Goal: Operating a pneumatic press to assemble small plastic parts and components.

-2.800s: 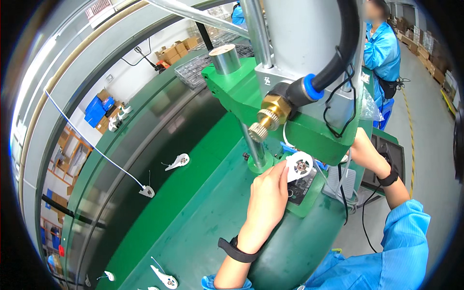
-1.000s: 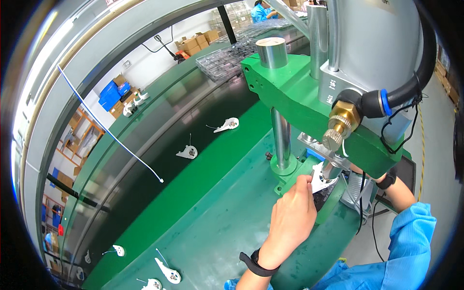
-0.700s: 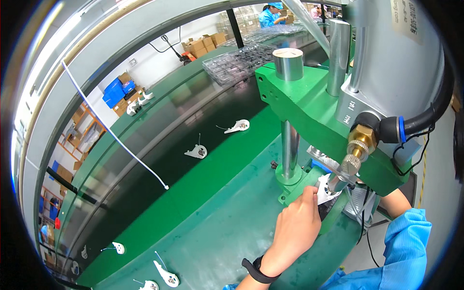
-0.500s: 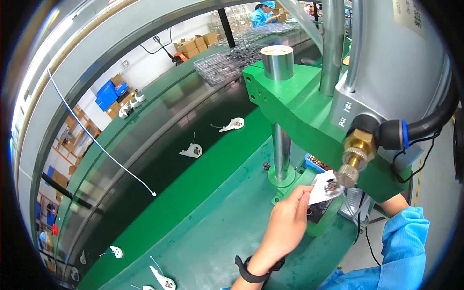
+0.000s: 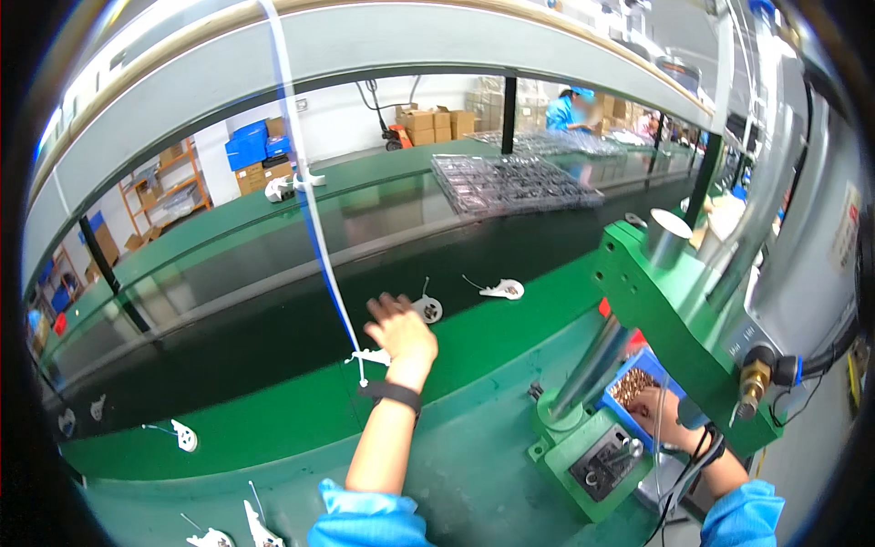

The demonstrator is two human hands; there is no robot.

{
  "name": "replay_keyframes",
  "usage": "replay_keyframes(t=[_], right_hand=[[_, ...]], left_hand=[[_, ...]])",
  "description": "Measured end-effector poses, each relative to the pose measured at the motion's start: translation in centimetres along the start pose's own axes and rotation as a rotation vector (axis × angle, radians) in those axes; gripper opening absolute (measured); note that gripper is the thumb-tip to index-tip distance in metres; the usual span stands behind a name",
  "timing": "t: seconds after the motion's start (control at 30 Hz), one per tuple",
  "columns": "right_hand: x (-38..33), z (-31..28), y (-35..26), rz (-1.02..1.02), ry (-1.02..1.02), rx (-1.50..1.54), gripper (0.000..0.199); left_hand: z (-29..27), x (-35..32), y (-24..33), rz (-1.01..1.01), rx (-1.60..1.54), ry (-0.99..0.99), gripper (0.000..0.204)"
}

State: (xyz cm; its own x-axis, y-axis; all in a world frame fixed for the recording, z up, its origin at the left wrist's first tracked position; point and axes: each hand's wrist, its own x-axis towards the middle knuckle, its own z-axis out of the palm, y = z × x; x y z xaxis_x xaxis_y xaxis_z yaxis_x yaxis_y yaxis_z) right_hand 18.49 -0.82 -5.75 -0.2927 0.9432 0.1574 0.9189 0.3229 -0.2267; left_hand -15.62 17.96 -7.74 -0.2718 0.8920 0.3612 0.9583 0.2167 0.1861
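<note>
Back wall (image 5: 337, 118): white, far beyond the green press (image 5: 652, 283).
Conveyor belt (image 5: 273, 410): dark and bright green, running past the press on its left and far side.
Bench (image 5: 474, 465): teal green, under the press and spreading to its left.
Co-worker (image 5: 561, 113): in blue cap and clothing, far beyond the press.
Clear trays (image 5: 510, 178): plastic, beyond the press, to its left.
Blue bin (image 5: 623, 419): just beside the press's base, holding brass-coloured pieces (image 5: 631, 386).
Black block (image 5: 609, 469): on the press's base.
Left hand (image 5: 404, 335): over the belt, left of the press, fingers spread apart.
Right hand (image 5: 670, 421): in the bin beside the press, fingers down at the pieces; whether they grip any, I cannot tell.
White parts: one with a round end (image 5: 428, 311), left of the press, at the left hand's fingers, contact unclear; another (image 5: 372, 356) by that hand's wrist; others along belt and bench, also left of the press.
</note>
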Motion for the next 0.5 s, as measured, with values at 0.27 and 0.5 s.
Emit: replay_keyframes(t=[0.27,0.5], right_hand=[[-1.4,0.5,-1.0,0.166,0.065,0.238,0.010],[-1.2,0.7,1.3,0.049,0.315,0.108,0.010]], left_hand=[[3.1,2.2,0.4,0.306,-0.166,-0.296,0.045],[-4.6,-3.9,3.0,0.398,-0.471,-0.079,0.040]])
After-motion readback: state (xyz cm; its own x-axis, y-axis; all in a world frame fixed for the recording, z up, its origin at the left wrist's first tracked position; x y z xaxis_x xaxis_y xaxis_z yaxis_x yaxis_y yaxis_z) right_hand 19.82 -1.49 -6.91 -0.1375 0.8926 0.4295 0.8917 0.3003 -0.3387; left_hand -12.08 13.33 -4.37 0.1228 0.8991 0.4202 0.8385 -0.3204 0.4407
